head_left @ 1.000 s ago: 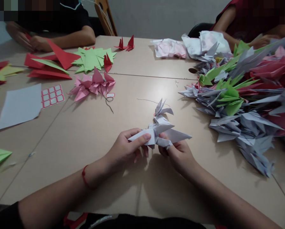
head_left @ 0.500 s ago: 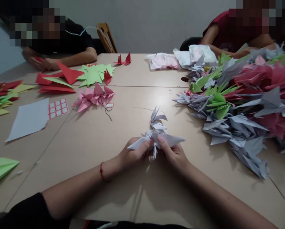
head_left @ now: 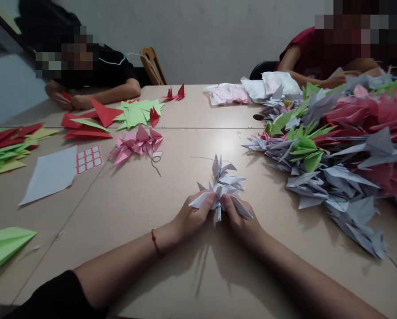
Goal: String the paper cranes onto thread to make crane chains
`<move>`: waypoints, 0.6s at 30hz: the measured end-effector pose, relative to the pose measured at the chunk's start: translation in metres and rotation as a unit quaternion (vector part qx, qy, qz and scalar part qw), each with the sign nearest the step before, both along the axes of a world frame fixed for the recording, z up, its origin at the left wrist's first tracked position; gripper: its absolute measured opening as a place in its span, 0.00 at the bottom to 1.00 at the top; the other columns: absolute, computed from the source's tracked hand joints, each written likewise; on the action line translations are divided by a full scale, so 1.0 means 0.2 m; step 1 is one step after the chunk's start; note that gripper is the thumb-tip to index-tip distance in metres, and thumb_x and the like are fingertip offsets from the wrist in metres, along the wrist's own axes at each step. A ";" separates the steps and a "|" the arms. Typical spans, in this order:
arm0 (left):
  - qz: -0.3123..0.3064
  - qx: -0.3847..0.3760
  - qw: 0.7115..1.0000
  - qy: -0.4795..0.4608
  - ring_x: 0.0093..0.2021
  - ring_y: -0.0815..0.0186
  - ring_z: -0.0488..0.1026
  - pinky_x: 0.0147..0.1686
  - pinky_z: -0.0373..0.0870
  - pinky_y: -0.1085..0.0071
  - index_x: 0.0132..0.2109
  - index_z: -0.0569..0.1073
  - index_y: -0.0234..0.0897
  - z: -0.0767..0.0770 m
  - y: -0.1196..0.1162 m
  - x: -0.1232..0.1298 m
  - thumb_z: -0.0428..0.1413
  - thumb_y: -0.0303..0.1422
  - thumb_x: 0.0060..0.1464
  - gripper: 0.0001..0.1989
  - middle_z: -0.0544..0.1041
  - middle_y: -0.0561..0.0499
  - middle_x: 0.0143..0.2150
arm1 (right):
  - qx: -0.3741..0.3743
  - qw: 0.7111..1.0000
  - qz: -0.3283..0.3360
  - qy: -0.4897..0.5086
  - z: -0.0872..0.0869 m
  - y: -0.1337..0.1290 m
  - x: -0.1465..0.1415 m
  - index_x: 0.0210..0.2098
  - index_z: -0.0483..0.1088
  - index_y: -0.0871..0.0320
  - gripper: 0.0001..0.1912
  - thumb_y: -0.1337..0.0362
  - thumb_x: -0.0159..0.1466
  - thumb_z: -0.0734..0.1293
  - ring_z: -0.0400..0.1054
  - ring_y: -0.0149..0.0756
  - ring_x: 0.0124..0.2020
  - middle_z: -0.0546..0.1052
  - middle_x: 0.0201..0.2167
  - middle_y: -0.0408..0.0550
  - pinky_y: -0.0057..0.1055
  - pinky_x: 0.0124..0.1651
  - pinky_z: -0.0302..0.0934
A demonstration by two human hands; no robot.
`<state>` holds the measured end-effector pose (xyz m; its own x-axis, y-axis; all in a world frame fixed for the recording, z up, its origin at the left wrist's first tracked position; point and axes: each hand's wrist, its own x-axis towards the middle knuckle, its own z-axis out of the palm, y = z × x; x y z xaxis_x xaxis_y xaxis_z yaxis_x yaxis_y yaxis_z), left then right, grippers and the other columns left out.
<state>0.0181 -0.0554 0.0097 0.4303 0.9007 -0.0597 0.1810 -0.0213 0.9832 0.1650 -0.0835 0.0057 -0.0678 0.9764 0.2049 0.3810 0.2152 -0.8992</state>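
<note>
Between my two hands is a pale lilac-white paper crane [head_left: 219,190], the nearest of a string of such cranes running away over the table. My left hand [head_left: 194,213] pinches its left wing, thumb on top. My right hand [head_left: 240,217] grips the right wing the same way. Both wings slope downward, and a narrow folded point sticks out toward me between the thumbs. The fingers under the paper are mostly hidden. Just beyond, more pale cranes [head_left: 230,179] of the string rest on the table, and a thin thread [head_left: 203,157] lies behind them.
A big heap of strung cranes [head_left: 338,133] covers the right side. Pink cranes [head_left: 137,144], a sticker sheet [head_left: 89,159], white paper [head_left: 48,177] and red and green folded paper [head_left: 85,126] lie left. Two people sit opposite. White packets [head_left: 228,94] lie at the back.
Both wings have been bent further down, the right one most. The cranes beyond have spread to the right. The whole view has shifted slightly.
</note>
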 end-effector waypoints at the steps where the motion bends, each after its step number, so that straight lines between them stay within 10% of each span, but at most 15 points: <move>1: -0.004 0.007 1.000 0.004 0.28 0.70 0.61 0.31 0.60 0.72 0.29 0.64 0.36 0.00 0.00 0.00 0.45 0.40 0.60 0.16 0.64 0.55 0.25 | -0.003 1.000 0.001 0.002 0.00 0.00 0.00 0.22 0.59 0.56 0.22 0.51 0.67 0.53 0.61 0.31 0.22 0.67 0.19 0.43 0.27 0.27 0.58; 18: 0.007 -0.004 0.999 -0.031 0.26 0.70 0.61 0.30 0.62 0.72 0.28 0.63 0.36 -0.01 -0.04 0.00 0.43 0.43 0.61 0.19 0.64 0.55 0.23 | -0.074 0.987 0.002 0.145 -0.01 0.00 0.00 0.24 0.64 0.57 0.19 0.53 0.66 0.57 0.62 0.31 0.24 0.69 0.21 0.42 0.27 0.30 0.59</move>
<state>0.0182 -0.0629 0.0087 0.4211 0.9062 -0.0398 0.1198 -0.0120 0.9927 0.1642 -0.0843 0.0034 -0.0309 0.9969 0.0722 0.1026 0.0750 -0.9919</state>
